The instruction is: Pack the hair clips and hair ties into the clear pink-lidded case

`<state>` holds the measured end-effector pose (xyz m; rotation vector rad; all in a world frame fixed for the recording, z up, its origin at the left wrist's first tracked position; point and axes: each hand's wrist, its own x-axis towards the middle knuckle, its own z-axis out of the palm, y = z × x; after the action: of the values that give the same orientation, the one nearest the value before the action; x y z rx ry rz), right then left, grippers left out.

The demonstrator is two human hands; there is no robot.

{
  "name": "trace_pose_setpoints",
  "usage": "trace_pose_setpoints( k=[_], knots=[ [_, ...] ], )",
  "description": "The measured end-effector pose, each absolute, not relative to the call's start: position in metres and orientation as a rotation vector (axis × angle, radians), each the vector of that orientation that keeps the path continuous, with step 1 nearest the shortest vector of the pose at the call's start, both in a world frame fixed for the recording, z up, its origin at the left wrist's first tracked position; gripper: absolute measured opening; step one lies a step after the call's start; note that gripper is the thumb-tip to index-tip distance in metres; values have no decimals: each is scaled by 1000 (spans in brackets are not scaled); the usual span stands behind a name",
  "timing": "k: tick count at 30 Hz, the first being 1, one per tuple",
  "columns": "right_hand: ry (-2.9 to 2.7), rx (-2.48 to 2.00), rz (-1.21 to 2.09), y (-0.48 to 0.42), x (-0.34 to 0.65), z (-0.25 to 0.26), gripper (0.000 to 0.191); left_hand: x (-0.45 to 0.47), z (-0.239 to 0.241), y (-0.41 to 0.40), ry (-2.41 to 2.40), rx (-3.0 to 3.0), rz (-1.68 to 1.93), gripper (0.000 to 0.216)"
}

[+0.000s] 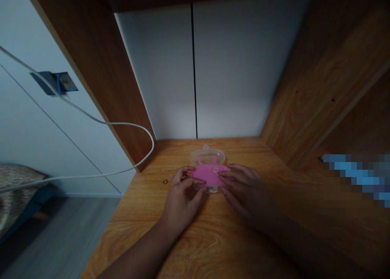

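Lid (207, 155) open, pink tray (203, 177) over the clear base (215, 190), near the worktop's (207, 246) back edge! Left hand (184, 194) grips one end, right hand (248, 189) spreads across the other; closing apparently remains, a dark band (165, 182) outside.

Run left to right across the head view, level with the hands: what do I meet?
Patterned cloth → small dark ring → left hand → pink panel → right hand → pixelated blue patch, too obscured to identify. Cable left out; it overlaps the cloth.
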<state>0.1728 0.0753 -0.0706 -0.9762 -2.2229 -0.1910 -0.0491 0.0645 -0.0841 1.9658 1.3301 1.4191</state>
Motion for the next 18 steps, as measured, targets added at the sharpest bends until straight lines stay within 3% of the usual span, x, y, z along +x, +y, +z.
trace_pose_setpoints(
  k=[18],
  knots=[
    [-2111,-935,-166,80,187,-64,16,-50,-78,65,1315,2002,1432,14]
  ],
)
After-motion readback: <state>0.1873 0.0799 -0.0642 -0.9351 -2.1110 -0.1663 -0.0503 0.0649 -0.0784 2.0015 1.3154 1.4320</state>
